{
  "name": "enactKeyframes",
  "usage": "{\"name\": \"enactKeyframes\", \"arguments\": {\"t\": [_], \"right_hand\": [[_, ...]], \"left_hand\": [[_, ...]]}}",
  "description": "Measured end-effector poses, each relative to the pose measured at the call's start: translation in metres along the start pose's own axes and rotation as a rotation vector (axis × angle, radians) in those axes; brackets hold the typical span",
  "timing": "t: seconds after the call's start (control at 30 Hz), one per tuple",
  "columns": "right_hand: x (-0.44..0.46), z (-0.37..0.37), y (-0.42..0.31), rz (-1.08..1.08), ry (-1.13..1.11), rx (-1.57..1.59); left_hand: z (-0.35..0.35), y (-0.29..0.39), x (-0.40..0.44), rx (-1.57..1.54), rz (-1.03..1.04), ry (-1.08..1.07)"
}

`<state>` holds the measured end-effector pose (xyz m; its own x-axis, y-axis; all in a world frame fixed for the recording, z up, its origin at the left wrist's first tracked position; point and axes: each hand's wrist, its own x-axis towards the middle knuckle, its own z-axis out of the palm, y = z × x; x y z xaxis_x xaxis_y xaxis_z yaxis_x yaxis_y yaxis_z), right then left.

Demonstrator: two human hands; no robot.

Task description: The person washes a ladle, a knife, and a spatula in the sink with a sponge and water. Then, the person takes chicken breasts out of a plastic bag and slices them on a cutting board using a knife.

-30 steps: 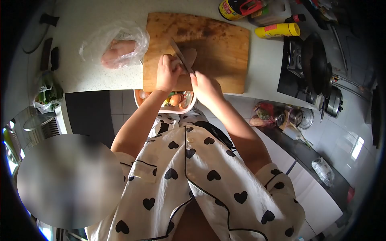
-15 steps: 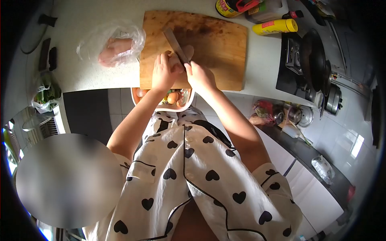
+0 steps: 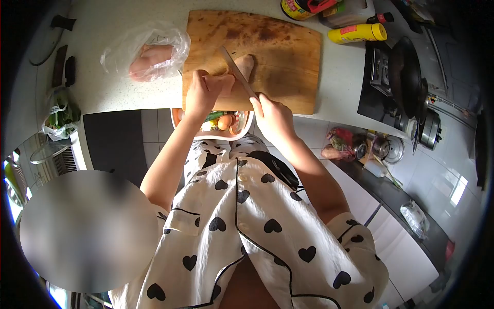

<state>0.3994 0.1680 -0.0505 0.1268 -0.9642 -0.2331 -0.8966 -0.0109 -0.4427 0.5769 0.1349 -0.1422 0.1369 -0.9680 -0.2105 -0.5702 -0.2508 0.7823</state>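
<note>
My right hand (image 3: 274,117) is closed round the hidden handle of a kitchen knife (image 3: 238,72). The blade points up and to the left across raw pale-pink meat, which looks like chicken (image 3: 222,84), on the wooden cutting board (image 3: 288,67). Some of the meat shows on the far side of the blade. At the left end of the meat, my left hand (image 3: 199,98) has its fingers curled in and grips it. Whether the blade has gone through the meat is hard to see.
Left of the board lies a clear plastic bag (image 3: 116,59) with more raw meat (image 3: 150,62). A white bin (image 3: 242,135) with scraps sits below the counter edge. A yellow bottle (image 3: 357,33) lies at the back right, and a dark wok (image 3: 404,77) stands on the stove.
My left hand has drawn back left and curled, stretching the meat. My right hand has shifted right and nearer with the knife, whose blade now shows edge-on. The view has shifted slightly.
</note>
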Motion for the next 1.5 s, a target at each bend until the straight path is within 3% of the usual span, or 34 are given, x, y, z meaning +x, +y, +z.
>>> {"name": "enactKeyframes", "arguments": {"t": [0.07,0.2,0.33,0.63,0.93,1.07,1.2,1.33,1.5], "right_hand": [[-0.003,-0.001,-0.001,-0.004,-0.026,-0.015],[-0.003,0.0,-0.001,-0.025,-0.071,-0.063],[0.001,-0.006,-0.005,-0.051,-0.085,-0.093],[0.011,0.003,-0.009,0.009,-0.178,-0.092],[0.031,0.018,-0.007,-0.063,-0.173,-0.083],[0.007,0.0,-0.008,0.021,-0.223,-0.033],[0.007,0.01,-0.011,0.037,-0.209,-0.03],[0.033,0.047,-0.014,-0.085,-0.105,-0.063],[0.017,0.048,0.005,-0.013,-0.101,0.121]], "left_hand": [[-0.003,-0.003,-0.005,0.17,0.205,0.195],[-0.011,0.011,-0.014,0.248,0.497,0.04],[0.006,-0.003,-0.012,0.184,0.576,0.094],[0.019,-0.022,-0.01,0.233,0.602,0.149],[0.022,-0.026,-0.008,0.203,0.608,0.128],[0.022,-0.025,-0.007,0.182,0.556,0.154],[0.028,-0.032,-0.006,0.151,0.556,0.141],[0.026,-0.027,-0.008,0.083,0.514,0.139],[0.024,-0.025,-0.006,0.076,0.545,0.163]]}}
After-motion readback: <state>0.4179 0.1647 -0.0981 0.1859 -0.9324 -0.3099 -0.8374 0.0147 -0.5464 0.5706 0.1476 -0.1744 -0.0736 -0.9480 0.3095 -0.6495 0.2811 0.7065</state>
